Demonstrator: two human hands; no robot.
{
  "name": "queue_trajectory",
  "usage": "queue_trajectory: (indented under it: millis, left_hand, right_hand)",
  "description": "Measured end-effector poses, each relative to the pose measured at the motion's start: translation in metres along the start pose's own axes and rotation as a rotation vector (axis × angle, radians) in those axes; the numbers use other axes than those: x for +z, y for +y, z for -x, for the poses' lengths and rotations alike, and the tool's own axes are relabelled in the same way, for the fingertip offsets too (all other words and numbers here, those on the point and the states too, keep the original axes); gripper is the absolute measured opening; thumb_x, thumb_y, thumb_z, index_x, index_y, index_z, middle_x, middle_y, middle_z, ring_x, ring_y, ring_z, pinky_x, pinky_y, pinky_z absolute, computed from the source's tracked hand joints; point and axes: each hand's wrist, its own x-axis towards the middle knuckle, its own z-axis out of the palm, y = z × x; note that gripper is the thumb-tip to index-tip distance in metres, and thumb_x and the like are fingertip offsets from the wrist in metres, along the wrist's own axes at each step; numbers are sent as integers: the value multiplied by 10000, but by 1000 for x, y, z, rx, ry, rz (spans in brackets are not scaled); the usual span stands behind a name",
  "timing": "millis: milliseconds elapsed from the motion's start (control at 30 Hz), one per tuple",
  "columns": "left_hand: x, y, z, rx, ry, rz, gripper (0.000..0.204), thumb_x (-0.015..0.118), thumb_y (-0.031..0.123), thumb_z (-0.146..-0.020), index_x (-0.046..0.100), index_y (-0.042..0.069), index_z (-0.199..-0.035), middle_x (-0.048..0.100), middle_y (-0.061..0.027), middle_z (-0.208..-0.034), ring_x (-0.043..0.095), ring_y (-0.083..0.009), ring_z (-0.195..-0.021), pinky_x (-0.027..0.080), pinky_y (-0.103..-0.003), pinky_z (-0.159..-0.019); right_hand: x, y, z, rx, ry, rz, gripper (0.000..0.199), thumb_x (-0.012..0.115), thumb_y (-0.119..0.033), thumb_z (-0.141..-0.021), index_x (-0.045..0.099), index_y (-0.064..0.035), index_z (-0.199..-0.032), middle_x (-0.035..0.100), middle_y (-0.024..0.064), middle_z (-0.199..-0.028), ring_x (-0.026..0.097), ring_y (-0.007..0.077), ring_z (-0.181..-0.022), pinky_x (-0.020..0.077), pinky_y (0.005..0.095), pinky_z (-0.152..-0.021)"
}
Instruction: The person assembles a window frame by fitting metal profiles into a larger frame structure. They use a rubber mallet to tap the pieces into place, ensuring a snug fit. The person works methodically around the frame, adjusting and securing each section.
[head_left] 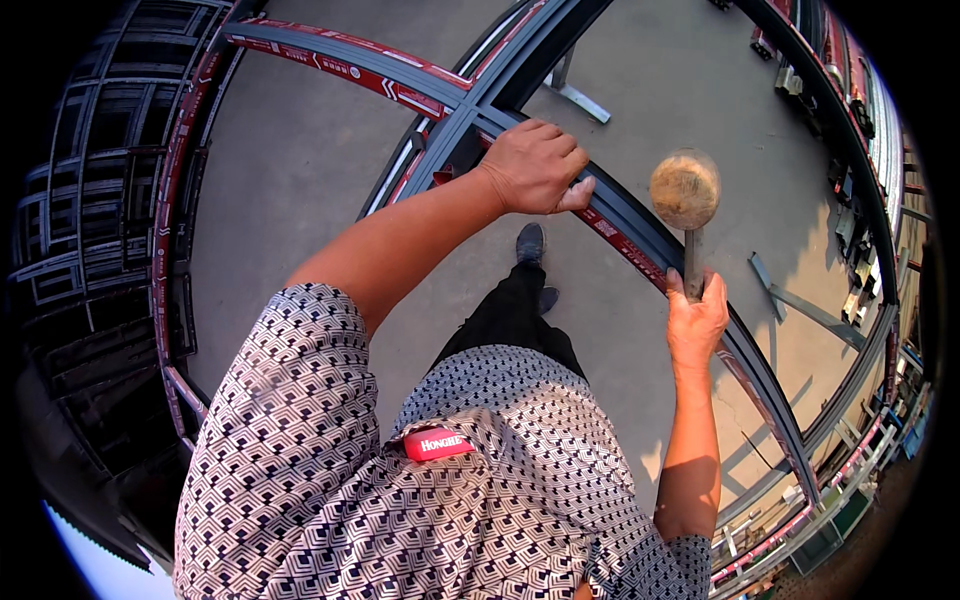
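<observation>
A large dark grey metal frame (640,232), like a window frame with red protective film on its sides, spans the view in front of me. My left hand (537,168) is closed over one of its bars, just right of the joint (468,108) where the bars cross. The thumb points right along the bar. Farther right, my right hand (697,318) grips the short handle of a mallet (686,188). Its round, worn, tan head is up, above the bar and apart from it. The fingers' undersides are hidden on both hands.
Stacked dark frames (95,190) fill the left side. Metal stands (815,318) reach the floor at right and beyond the joint. Along the right edge lie long profiles (858,70) and several short pieces. My shoes (531,243) are on the concrete floor (290,170) below the bar.
</observation>
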Motion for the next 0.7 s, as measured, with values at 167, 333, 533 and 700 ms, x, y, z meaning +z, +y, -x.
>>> queue_trajectory:
  millis: [167,333,533,700]
  left_hand:
    - [5,-3,3,24,177,9,295,612,369,-928,739,103,-926,752,-66,-924,737,-241,-911,563,-389,-812]
    - [3,-1,4,21,300,-30,261,619,370,-894,719,132,-858,722,-30,-890,708,-210,-884,533,-370,-830]
    - [2,4,3,10,345,-89,233,621,361,-876,710,149,-838,625,5,-867,630,-183,-825,475,-355,-831]
    - [3,10,-2,1,388,-24,181,622,304,-847,726,157,-846,589,3,-847,622,-190,-808,472,-358,-823]
  right_hand:
    - [1,0,-1,-36,15,-28,396,868,-277,-913,658,3,-1098,678,173,-997,625,403,-971,511,492,-853]
    - [-4,-2,-1,-41,16,5,422,869,-307,-918,671,0,-1129,693,165,-1019,637,394,-980,523,485,-862]
    - [-9,1,1,-36,16,31,421,874,-302,-918,681,-7,-1146,712,151,-1048,650,380,-1005,533,484,-884]
    - [-17,-2,5,4,24,-24,393,876,-270,-921,682,-5,-1138,716,149,-1088,650,362,-1018,537,463,-899]
